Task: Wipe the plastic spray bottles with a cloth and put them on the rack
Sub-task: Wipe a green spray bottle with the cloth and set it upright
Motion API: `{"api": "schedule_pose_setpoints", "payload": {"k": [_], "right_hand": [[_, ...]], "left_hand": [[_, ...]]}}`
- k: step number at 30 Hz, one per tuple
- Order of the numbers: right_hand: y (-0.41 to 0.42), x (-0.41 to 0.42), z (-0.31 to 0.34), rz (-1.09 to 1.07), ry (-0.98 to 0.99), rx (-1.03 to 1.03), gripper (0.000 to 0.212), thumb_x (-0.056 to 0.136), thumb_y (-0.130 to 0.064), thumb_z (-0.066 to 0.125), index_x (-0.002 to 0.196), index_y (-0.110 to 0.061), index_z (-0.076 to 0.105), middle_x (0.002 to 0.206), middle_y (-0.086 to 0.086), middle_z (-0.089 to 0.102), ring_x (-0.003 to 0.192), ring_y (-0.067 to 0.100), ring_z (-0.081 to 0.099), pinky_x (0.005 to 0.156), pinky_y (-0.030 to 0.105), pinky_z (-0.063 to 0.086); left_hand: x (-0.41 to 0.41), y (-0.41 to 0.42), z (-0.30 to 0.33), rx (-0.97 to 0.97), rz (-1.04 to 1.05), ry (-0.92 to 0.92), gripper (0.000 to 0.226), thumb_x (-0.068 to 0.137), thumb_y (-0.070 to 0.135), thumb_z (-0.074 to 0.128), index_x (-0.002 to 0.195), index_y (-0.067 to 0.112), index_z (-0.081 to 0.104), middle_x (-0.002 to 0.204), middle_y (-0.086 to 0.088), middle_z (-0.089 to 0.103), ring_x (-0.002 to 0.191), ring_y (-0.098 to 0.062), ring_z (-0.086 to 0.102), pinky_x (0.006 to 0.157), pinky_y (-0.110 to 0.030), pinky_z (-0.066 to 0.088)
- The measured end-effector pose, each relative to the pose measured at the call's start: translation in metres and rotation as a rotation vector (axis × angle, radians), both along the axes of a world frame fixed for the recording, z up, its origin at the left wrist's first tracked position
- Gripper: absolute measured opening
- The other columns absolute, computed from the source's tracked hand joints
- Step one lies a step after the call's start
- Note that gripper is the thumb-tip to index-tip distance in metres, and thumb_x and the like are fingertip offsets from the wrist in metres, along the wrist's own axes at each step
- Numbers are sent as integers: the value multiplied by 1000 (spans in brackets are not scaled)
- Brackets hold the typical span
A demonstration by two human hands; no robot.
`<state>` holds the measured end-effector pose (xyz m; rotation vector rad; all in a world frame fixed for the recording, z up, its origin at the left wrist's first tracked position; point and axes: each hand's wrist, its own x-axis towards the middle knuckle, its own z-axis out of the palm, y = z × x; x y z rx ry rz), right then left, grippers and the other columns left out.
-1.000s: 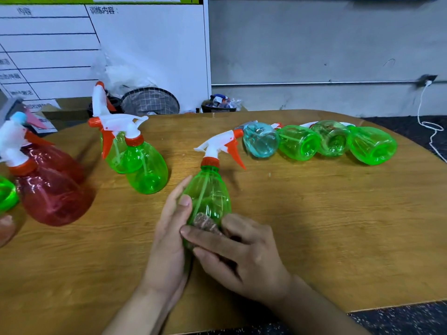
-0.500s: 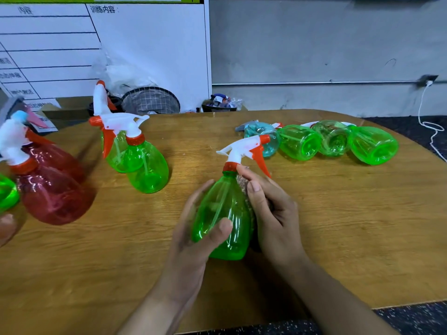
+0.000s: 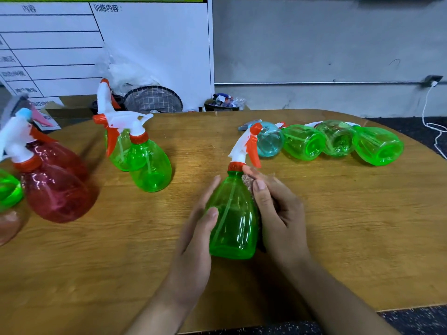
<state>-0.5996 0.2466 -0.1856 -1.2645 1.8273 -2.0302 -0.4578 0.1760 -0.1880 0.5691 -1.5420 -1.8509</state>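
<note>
A green spray bottle (image 3: 233, 221) with a white and orange trigger head stands upright at the middle of the wooden table (image 3: 338, 226). My left hand (image 3: 196, 238) grips its left side, thumb across the front. My right hand (image 3: 278, 209) presses a small brownish cloth (image 3: 248, 181) against the bottle's right shoulder, the cloth mostly hidden under the fingers. Two green bottles (image 3: 147, 163) stand upright at the left. Two red bottles (image 3: 53, 187) stand further left. A teal bottle (image 3: 269, 141) and three green ones (image 3: 303, 142) lie on their sides at the back right.
A green object (image 3: 8, 189) and a reddish one sit cut off at the left edge. Behind the table are a whiteboard (image 3: 96, 44), a mesh basket (image 3: 153, 100), a small dark bin (image 3: 222, 105) and a grey wall. A white cable (image 3: 433, 122) hangs at the right.
The bottle was lifted from leaning to upright and shifted right. My right hand moved with the cloth from the bottle's lower front up to its right shoulder near the neck.
</note>
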Motion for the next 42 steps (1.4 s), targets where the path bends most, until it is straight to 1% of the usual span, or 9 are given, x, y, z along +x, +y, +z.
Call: {"api": "schedule_pose_setpoints", "payload": {"k": [5,11,16,20,22,26,32,37,42], "right_hand": [[7,22,0,18,436,59,29,102,-26,61,124,-15,76,86,-14,49,71,-2,45,63,11,35],[9,33,-5,42,787,-2,23,99,-28,72,119,-22,80,82,0,54,74,9,52,69,19,43],[7,12,-2,-37,463,9,28,103,-28,62,124,-16,76,88,-6,55,69,6,50,59,17,41],[5,-6,-5,-59,117,30,29,103,-28,59,126,-21,76,91,15,65,71,29,61,56,46,49],[4,-4,-8,-73,159,63,30,104,-32,58,126,-22,76,91,12,66,74,28,63,58,48,50],[7,21,-7,6,406,59,27,102,-27,63,123,-16,77,86,-4,55,69,7,49,56,20,41],[10,36,-10,73,729,-14,22,98,-25,72,118,-20,81,79,0,51,71,11,49,70,19,40],[7,12,-6,-29,433,-8,27,103,-26,62,123,-16,76,86,-6,53,69,5,49,58,19,41],[4,-10,-6,-54,149,17,29,104,-23,59,127,-15,74,88,13,64,66,24,58,51,45,45]], "left_hand": [[2,-10,0,-4,70,3,44,101,54,51,144,50,58,156,6,57,147,-19,50,123,-55,36],[5,-10,11,54,112,110,48,103,36,38,145,26,58,135,-4,73,125,-23,70,104,-31,57],[-3,-6,5,-49,112,36,42,102,40,44,138,30,64,136,11,72,131,-10,65,106,-30,52],[-9,8,-2,-119,65,-7,37,108,37,49,140,22,62,133,25,70,129,7,60,98,-9,48],[-8,7,-3,-115,79,-22,38,109,39,49,141,22,61,131,31,69,127,13,58,98,-5,46],[-4,-7,-1,-55,126,2,41,106,41,39,140,29,59,129,21,73,125,3,64,104,-17,51],[3,-14,8,69,156,107,44,106,34,38,144,24,59,133,-8,74,122,-26,71,100,-33,59],[-3,-6,3,-99,143,-5,36,110,36,43,138,25,62,134,15,72,130,-3,64,103,-19,51],[-5,11,2,-106,47,-31,35,108,41,46,137,29,61,126,32,70,120,11,64,90,-8,51]]}}
